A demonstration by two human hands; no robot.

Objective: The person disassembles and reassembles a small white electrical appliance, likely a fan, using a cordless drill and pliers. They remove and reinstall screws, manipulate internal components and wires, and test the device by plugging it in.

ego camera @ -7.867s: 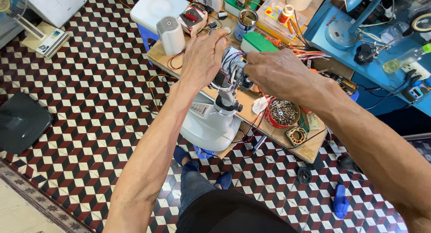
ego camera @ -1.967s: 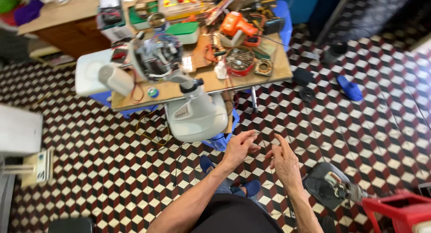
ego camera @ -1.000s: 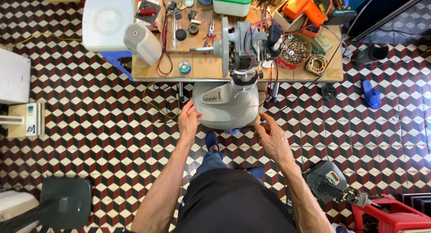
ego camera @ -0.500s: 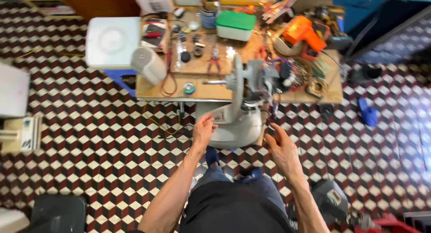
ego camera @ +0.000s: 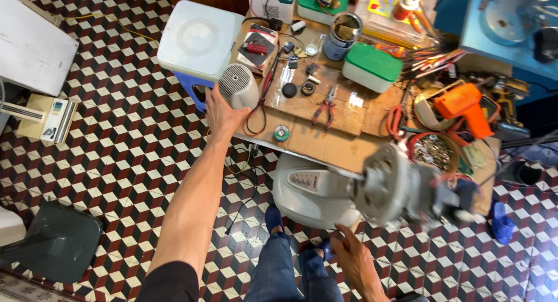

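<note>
My left hand (ego camera: 220,112) stretches to the left end of the wooden worktable (ego camera: 325,140) and closes round the lower end of a grey vented motor cover (ego camera: 238,86) lying there. A white fan base with a row of buttons (ego camera: 308,191) stands on the floor in front of the table. Its bare grey motor head (ego camera: 395,186) is blurred. My right hand (ego camera: 356,260) sits low in view, its thumb against the near edge of the fan base. Whether it grips the base is not clear.
Pliers (ego camera: 326,99), a tape roll (ego camera: 281,132), a green-lidded box (ego camera: 372,66), an orange drill (ego camera: 462,104) and a red bowl of screws (ego camera: 433,151) crowd the table. A white box on a blue stool (ego camera: 197,40) stands left of it. A dark stool (ego camera: 55,241) is at lower left.
My left hand left the fan base and reached up to the grey cover on the table. My right hand dropped lower under the base. The view shifted left and closer.
</note>
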